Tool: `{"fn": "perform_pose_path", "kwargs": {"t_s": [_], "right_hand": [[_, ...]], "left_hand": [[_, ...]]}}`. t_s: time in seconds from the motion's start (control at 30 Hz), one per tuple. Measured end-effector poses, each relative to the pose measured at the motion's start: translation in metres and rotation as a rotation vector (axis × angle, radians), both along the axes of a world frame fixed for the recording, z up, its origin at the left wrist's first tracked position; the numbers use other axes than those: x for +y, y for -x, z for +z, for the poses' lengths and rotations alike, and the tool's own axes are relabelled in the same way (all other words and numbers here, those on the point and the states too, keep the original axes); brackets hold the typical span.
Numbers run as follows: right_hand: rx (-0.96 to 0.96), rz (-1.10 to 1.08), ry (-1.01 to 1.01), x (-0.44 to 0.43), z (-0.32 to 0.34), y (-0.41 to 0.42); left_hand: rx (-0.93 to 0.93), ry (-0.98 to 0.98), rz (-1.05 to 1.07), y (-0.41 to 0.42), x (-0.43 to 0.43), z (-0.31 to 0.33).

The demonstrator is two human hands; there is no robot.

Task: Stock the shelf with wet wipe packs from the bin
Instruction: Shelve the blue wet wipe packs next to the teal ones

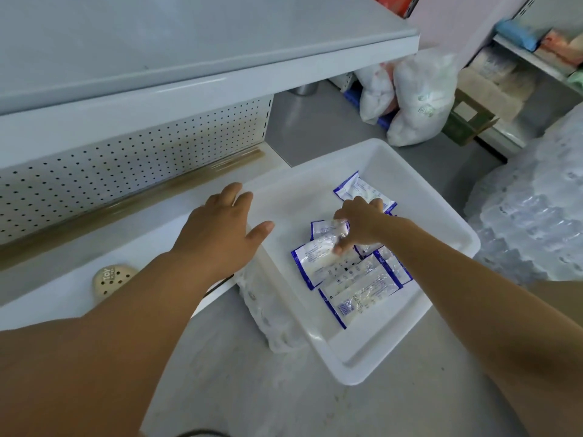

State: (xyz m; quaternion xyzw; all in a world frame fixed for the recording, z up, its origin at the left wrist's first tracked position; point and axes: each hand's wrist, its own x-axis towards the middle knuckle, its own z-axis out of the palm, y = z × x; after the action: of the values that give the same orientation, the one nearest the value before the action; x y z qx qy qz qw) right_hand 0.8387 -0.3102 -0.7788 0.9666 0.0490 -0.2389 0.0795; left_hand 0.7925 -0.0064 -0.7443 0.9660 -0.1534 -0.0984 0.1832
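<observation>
a white rectangular plastic bin (356, 367) sits on a grey floor (239, 398), its left corner against the lowest white metal shelf board (63, 298). the right hand (362, 222) reaches down into the middle of the bin, its fingers curled and pinching the upper edge of a white foil wet wipe pack (328, 230) with blue edges; motion blur hides the fingertips, so the exact grip cannot be told. that pack is still low inside the bin, overlapping the other wet wipe packs (359, 298), which lie loosely on the bin's floor toward its right side, one more (356, 187) lying beyond the hand near the far wall. the left hand (220, 228) lies palm down on the bin's left rim, fingers straight and slack, thumb spread toward the inside, holding nothing. to the left of the bin, on the shelf board, lies a beige perforated clog (110, 280), and behind it stands a white pegboard back panel (126, 159) under an upper white shelf board (189, 42). crumpled clear plastic wrap (268, 313) is tucked under the bin's left side. beyond the bin stand tied translucent plastic bags (419, 99); to the bin's right is a large shrink-wrapped bundle (530, 216).
</observation>
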Motion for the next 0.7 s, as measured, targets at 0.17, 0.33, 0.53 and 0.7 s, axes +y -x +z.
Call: {"fn": "perform_pose_path", "kwargs": {"t_s": [0.17, 0.33, 0.53, 0.7], "right_hand": [[-0.149, -0.136, -0.250, 0.007, 0.016, 0.014], [-0.339, -0.364, -0.703, 0.020, 0.061, 0.057], [-0.224, -0.576, -1.393, 0.051, 0.105, 0.098], [-0.094, -0.642, -1.726, 0.095, 0.138, 0.104]], "left_hand": [[0.008, 0.090, 0.044, 0.009, -0.003, 0.001], [-0.034, 0.412, 0.140, 0.013, -0.006, 0.017], [0.222, 0.946, 0.334, 0.026, -0.015, 0.043], [0.311, 1.168, 0.306, 0.042, -0.009, 0.071]]}}
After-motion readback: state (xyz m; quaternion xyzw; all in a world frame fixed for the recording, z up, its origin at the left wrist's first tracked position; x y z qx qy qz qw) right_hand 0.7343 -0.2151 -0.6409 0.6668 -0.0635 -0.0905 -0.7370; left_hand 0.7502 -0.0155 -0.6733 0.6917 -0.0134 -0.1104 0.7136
